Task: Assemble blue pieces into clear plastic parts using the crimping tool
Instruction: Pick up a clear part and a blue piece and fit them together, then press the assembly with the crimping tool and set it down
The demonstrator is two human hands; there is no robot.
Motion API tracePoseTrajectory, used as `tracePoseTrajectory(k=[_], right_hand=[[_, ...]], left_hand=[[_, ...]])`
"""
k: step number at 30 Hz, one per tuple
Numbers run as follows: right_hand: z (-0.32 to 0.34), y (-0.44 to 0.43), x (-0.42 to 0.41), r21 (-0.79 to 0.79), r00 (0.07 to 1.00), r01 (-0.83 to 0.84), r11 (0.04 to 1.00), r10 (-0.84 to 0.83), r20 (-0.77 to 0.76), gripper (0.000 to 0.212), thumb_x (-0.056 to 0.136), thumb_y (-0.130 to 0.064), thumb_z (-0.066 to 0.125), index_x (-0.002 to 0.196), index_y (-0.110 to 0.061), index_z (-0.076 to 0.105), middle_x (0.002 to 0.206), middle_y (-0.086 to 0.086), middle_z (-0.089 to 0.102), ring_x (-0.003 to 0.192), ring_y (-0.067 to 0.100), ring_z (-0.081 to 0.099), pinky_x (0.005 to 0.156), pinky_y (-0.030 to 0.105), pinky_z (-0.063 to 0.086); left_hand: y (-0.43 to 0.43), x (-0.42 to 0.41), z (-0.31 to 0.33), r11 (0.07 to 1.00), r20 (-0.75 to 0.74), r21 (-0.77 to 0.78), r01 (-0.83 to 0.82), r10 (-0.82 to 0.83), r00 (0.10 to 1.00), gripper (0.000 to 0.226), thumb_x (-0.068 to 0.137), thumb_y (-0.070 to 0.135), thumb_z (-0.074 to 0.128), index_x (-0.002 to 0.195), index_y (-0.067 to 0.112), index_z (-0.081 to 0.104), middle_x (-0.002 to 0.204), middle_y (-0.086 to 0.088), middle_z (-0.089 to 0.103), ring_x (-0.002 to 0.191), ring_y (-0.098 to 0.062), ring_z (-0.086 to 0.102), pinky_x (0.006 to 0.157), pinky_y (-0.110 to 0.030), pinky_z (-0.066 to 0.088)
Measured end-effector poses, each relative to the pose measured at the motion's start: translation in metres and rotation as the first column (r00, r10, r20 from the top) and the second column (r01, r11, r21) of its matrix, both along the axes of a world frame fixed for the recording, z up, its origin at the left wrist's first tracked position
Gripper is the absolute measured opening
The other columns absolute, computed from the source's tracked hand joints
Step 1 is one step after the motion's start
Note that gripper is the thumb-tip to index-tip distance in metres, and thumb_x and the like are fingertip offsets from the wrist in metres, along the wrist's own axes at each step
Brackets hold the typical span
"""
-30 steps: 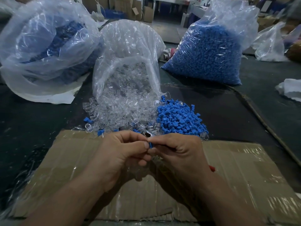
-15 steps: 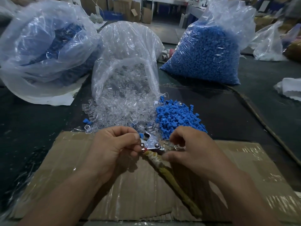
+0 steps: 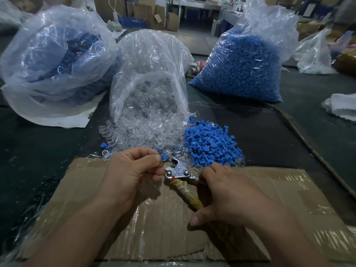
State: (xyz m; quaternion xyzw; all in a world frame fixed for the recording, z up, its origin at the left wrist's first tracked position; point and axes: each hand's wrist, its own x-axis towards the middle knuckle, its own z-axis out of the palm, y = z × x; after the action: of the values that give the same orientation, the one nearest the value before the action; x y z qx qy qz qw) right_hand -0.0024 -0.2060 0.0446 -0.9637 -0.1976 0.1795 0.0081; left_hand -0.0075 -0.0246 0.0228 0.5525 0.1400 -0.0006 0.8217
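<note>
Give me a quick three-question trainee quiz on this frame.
1. True or false: the right hand grips the crimping tool by its wrapped handle.
2. What does the left hand pinch at the tool's head? A) blue piece B) screw C) nothing
3. Fill in: in the head view, the loose blue pile lies to the ___ of the loose clear parts.
Key: 1 true; 2 A; 3 right.

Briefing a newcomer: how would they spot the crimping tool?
Find the big taped cardboard sheet in the foreground. Above it, the right hand grips the crimping tool, its head by the left hand. It alone is metal: a shiny riveted head on a handle wrapped in yellowish tape.
</note>
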Motion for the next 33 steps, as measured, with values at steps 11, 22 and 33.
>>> tracePoseTrajectory(k=[11, 22, 33], right_hand=[[0.001, -0.007, -0.001, 0.093, 0.985, 0.151, 0.984, -0.142, -0.098, 0.067, 0.049, -0.070, 0.073, 0.092, -0.035, 0.036, 0.092, -0.016, 0.038, 0.082, 0.004, 0.037, 0.068, 0.028, 0.036], [-0.004, 0.001, -0.011, 0.004, 0.995, 0.082, 0.997, -0.082, 0.055, 0.068, 0.076, -0.057, 0.056, 0.130, -0.024, 0.032, 0.117, -0.001, 0.040, 0.103, 0.016, 0.040, 0.085, 0.030, 0.038], [-0.012, -0.016, -0.002, 0.275, 0.961, 0.000, 0.962, -0.076, 0.266, 0.013, 0.089, -0.035, 0.046, 0.095, -0.034, 0.035, 0.089, -0.013, 0.040, 0.077, 0.000, 0.038, 0.065, 0.017, 0.031]], left_hand=[[-0.004, -0.002, -0.003, 0.999, 0.029, 0.020, 0.049, -0.049, 0.998, 0.018, 0.052, 0.006, 0.067, 0.067, 0.000, 0.061, 0.050, -0.011, 0.061, 0.041, -0.014, 0.058, 0.038, -0.018, 0.047], [0.000, -0.002, -0.003, 0.999, 0.032, -0.024, 0.046, -0.045, 0.998, 0.020, 0.053, 0.005, 0.066, 0.070, -0.002, 0.059, 0.051, -0.012, 0.061, 0.042, -0.015, 0.059, 0.039, -0.019, 0.048], [0.006, -0.001, -0.005, 0.999, 0.094, -0.034, 0.010, -0.007, 0.996, 0.004, 0.052, 0.009, 0.069, 0.056, 0.010, 0.069, 0.055, -0.010, 0.064, 0.047, -0.015, 0.062, 0.043, -0.019, 0.049]])
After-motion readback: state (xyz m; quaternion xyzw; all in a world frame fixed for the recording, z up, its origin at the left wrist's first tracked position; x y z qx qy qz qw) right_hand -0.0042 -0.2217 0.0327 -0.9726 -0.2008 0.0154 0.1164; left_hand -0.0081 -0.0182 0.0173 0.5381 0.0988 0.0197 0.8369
